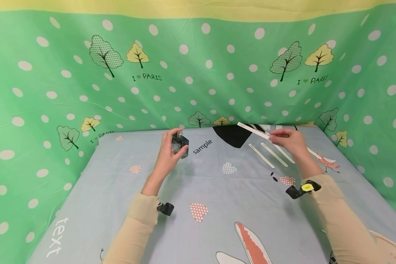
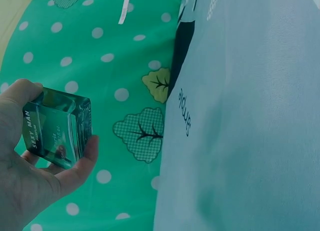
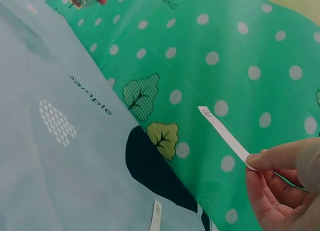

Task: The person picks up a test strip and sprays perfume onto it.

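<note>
A clear dark-tinted glass perfume bottle (image 1: 183,145) is held up above the table in my left hand (image 1: 166,152), its spray neck bare at the top. In the left wrist view, printed lettering shows on the bottle (image 2: 55,131), with the thumb on one side and fingers on the other. My right hand (image 1: 292,142) pinches a white paper test strip (image 1: 253,130) by one end. The strip's free end, bearing small writing (image 3: 205,111), points toward the left. Below that hand, several similar strips (image 1: 261,156) lie on the cloth.
A pale blue printed cloth (image 1: 171,234) covers the table. Green dotted fabric (image 1: 184,91) rises behind it and at both sides. At the lower right, partly behind the right sleeve, is a pale rounded object (image 1: 384,238). Dark straps with cameras (image 1: 166,209) sit on both wrists.
</note>
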Demonstrator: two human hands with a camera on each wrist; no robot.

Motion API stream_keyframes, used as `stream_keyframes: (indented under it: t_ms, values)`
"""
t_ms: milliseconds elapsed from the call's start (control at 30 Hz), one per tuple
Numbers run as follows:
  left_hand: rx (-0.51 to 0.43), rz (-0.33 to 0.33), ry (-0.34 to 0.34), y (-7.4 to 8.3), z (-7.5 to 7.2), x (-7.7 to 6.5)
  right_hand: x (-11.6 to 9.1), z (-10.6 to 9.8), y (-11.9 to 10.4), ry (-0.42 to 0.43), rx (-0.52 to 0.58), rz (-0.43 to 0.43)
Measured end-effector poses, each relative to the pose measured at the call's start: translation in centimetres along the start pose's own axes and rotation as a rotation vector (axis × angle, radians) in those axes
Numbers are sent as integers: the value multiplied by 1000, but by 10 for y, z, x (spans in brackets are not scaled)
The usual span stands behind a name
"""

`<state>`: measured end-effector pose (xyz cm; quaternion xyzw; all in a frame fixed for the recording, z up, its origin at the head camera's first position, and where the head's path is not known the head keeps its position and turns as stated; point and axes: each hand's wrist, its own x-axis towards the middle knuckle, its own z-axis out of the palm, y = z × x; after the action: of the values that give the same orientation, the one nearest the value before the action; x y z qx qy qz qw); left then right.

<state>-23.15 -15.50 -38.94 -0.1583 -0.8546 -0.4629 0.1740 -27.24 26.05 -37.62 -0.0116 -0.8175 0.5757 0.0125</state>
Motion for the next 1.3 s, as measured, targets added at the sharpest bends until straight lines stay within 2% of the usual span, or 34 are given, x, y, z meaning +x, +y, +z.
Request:
stream_keyframes:
  t_ms: [233,467,600,833,1000,1300]
  values:
    - [-4,4,-7,-1,2,0,0,14,-7,-31,-4,-35]
    - [-8,5,-8,-1,3,1,0,25,-13,-64,8,-26]
    - [-1,9,-7,0,5,1,-2,29,-16,-91,-21,-37]
    - [4,-8,-16,-2,8,0,-4,38,-19,-88,-76,-28]
    - [8,-5,-14,-3,10,0,-3,42,-20,-102,-42,-17]
    - [14,10,-8,-3,13,-1,-4,51,-25,-135,16,-61]
